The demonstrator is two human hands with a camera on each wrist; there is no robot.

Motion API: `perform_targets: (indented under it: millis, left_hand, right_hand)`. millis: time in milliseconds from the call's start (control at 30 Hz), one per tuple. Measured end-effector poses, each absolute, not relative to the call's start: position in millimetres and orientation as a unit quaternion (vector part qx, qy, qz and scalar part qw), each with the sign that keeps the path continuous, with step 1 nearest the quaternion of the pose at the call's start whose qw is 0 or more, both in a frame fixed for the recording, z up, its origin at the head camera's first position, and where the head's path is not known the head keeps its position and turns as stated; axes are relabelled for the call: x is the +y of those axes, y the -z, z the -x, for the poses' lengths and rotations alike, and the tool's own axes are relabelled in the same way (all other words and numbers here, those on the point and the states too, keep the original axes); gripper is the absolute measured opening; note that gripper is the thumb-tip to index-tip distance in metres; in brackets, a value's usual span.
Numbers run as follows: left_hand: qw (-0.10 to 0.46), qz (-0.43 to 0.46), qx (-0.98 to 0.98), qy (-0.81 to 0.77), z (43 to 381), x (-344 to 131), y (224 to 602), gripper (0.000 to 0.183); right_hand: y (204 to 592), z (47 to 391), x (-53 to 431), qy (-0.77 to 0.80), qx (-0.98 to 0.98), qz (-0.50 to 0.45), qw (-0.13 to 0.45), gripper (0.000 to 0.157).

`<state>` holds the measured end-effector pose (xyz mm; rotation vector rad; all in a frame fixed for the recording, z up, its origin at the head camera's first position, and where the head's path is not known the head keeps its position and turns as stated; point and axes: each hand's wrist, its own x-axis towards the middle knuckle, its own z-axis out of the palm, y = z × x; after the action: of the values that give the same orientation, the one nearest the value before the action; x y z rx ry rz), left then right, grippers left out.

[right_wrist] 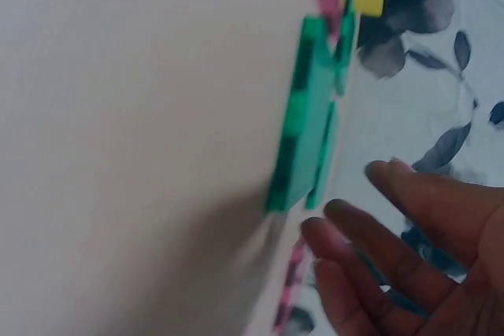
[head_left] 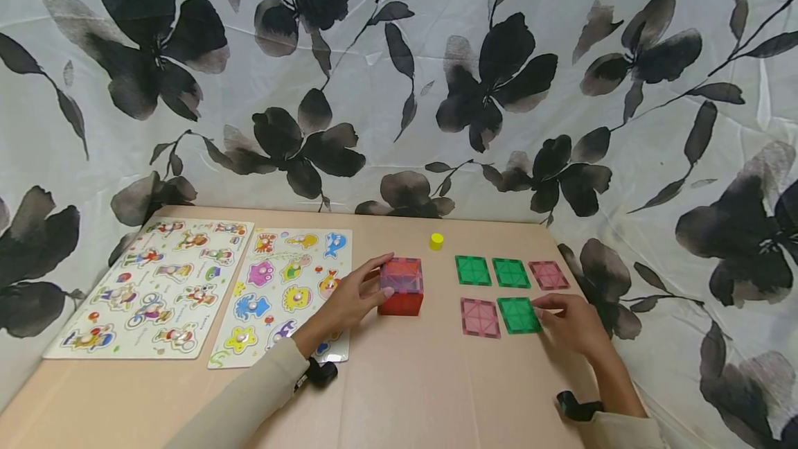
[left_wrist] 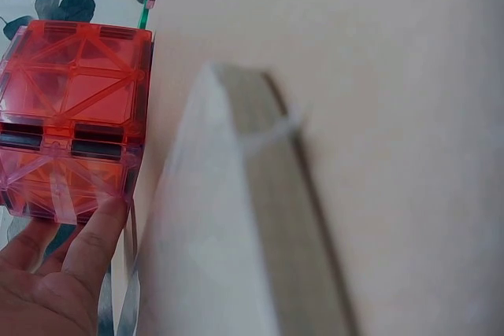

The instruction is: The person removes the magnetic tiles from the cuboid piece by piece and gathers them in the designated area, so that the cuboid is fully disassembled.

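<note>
A small box of red and pink see-through magnetic tiles (head_left: 401,296) stands on the table, right of the picture boards. My left hand (head_left: 359,296) holds it from its left side, thumb near the front and fingertips at the top back edge. The left wrist view shows the box's red face (left_wrist: 79,80) and the left hand (left_wrist: 59,273) against its pink face. Over on the right, my right hand (head_left: 570,324) has its fingertips by the right edge of a green square tile (head_left: 519,315). In the right wrist view, loosely bent fingers (right_wrist: 394,186) appear beside that green tile (right_wrist: 303,116), with nothing gripped.
Two more green tiles (head_left: 472,270) and two pink tiles (head_left: 480,317) lie flat around the green one. A yellow cylinder (head_left: 436,241) stands behind them. Two picture boards (head_left: 149,289) lie at left. A flowered cloth (head_left: 399,89) hangs behind the table.
</note>
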<state>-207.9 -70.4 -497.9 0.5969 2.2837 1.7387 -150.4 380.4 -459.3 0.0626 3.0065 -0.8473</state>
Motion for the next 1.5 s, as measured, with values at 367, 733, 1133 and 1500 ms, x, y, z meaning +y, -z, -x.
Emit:
perform_targets:
  millis: [367,733,1133,1500]
  left_hand:
    - [0.103,-0.205,0.775,-0.588,208,-70,498,0.069]
    - [0.104,-0.205,0.774,-0.589,207,-70,497,0.071]
    - [0.099,-0.202,0.778,-0.587,208,-70,500,0.07]
    - [0.089,-0.208,0.781,-0.582,209,-69,500,0.074]
  right_hand:
    - [437,150,328,0.344,0.937,0.045,-0.04,0.02]
    - [432,158,260,0.412,0.909,0.059,0.011,0.023]
    - [452,177,200,0.456,0.883,0.102,0.052,0.032]
    - [457,184,176,0.481,0.871,0.094,0.027,0.037]
